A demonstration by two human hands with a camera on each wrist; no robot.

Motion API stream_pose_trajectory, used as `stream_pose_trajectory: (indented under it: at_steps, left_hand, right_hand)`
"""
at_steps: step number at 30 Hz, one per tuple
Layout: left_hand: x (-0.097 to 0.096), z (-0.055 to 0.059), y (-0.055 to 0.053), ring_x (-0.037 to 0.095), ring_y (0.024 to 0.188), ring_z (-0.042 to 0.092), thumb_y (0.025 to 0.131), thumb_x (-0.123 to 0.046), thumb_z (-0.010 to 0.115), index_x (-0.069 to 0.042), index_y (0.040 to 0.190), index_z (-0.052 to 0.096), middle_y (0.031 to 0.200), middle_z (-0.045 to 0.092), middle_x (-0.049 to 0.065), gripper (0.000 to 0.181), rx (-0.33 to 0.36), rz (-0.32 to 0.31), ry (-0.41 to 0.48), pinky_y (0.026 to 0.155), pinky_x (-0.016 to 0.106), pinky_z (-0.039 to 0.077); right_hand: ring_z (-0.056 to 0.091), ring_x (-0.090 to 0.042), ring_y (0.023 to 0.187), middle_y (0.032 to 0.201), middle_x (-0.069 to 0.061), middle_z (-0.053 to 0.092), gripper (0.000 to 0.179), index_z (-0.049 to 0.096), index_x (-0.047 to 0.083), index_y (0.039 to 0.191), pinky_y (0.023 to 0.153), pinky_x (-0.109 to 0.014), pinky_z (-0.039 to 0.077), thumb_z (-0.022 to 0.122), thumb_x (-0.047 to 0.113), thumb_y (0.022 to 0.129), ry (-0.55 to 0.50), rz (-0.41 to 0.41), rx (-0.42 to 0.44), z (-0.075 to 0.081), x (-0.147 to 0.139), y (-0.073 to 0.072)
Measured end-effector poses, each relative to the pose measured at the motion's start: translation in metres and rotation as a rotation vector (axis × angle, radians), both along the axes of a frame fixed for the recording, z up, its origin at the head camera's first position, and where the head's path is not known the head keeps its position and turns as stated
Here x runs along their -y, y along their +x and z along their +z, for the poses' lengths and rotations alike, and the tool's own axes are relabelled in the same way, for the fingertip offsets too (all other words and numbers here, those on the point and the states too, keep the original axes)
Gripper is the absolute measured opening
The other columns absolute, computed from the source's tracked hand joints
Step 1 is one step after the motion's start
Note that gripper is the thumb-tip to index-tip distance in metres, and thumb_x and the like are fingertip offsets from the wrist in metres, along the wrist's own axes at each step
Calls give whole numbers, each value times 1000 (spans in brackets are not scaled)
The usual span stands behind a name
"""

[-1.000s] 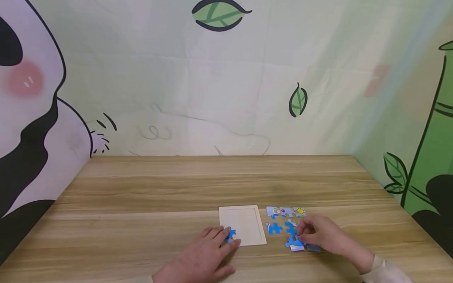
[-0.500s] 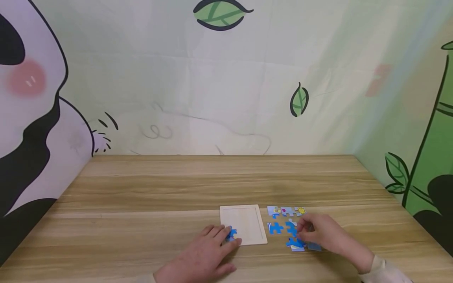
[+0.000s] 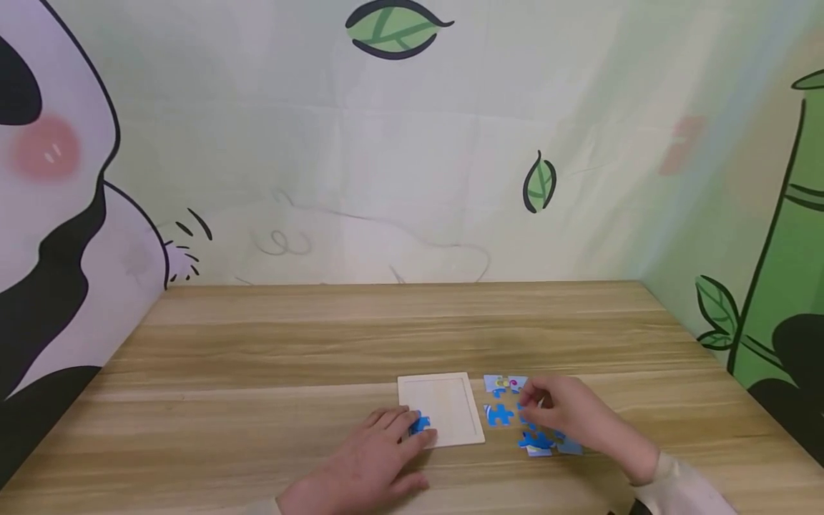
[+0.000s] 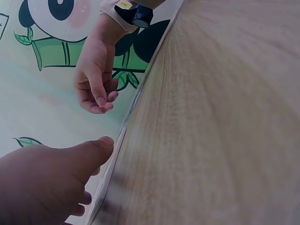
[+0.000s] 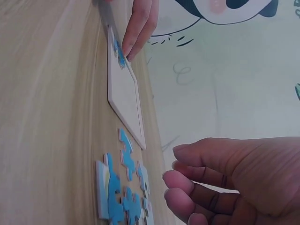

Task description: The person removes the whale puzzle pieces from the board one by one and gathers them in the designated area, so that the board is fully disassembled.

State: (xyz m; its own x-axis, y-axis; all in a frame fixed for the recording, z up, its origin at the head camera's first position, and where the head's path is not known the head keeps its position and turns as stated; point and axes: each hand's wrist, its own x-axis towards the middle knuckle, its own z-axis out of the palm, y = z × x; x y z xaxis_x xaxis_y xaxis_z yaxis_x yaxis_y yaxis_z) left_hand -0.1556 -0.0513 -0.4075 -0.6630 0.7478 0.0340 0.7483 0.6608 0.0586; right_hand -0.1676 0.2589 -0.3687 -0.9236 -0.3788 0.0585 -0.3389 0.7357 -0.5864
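Note:
My left hand (image 3: pixel 367 454) lies at the left edge of a pale wooden puzzle frame (image 3: pixel 444 378). Its fingers rest over a blue puzzle piece (image 3: pixel 420 422) in the frame's near left corner and partly cover it. Over the loose pieces to the right hovers my right hand (image 3: pixel 569 415), thumb and fingers loosely bent. In the right wrist view a gap shows between its fingertips (image 5: pixel 180 152), with nothing held there. Below it lie a blue piece with stripes (image 3: pixel 498 414) and a blue and white one (image 3: pixel 536 442). The hand hides some other pieces.
Along the far side of the loose group are light blue pieces (image 3: pixel 494 383). A piece showing its bluish surface (image 3: pixel 569 445) lies at the near right. Everything is on a wood-grain table (image 3: pixel 257 336), with a painted wall (image 3: pixel 412 143) behind it.
My right hand has moved left and slightly away from me, uncovering more of the near right piece and covering the sun piece. My left hand stays put.

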Motion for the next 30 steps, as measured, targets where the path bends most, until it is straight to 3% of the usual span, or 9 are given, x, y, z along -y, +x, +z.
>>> stream_pose_trajectory:
  at_steps: [6,13,20,24,30]
  left_hand:
    - [3,0,-1,22,134,44,94,-56,47,-27,139,49,145,48,4,53,55,5,23,110,47,38]
    - [7,-1,-3,23,131,47,94,-50,53,-20,138,50,139,52,5,54,-87,-10,60,110,43,38]
    - [10,-2,-10,22,124,51,90,-50,58,-18,130,57,130,57,6,51,-235,4,82,107,41,40]
    - [11,-5,-14,22,122,52,88,-51,61,-16,128,59,127,58,6,53,-256,25,92,107,41,41]
    - [15,-8,-18,26,129,48,87,-53,61,-16,128,59,135,56,8,55,-215,67,111,109,47,37]
  right_hand:
    - [45,-3,60,76,7,61,5,65,13,87,57,-18,41,67,17,88,14,1,4,3,11,-4]
    - [47,-5,63,77,5,60,5,65,12,90,58,-19,43,66,16,89,8,6,25,8,22,-7]
    - [47,-5,64,78,5,63,7,66,8,91,57,-18,42,66,15,89,-9,37,-14,9,32,-9]
    - [49,-4,69,81,4,65,11,67,6,94,60,-18,44,66,15,89,-26,60,-21,9,39,-11]
    - [53,-5,73,84,2,67,9,67,5,94,62,-17,47,67,11,87,-43,77,-26,7,53,-16]
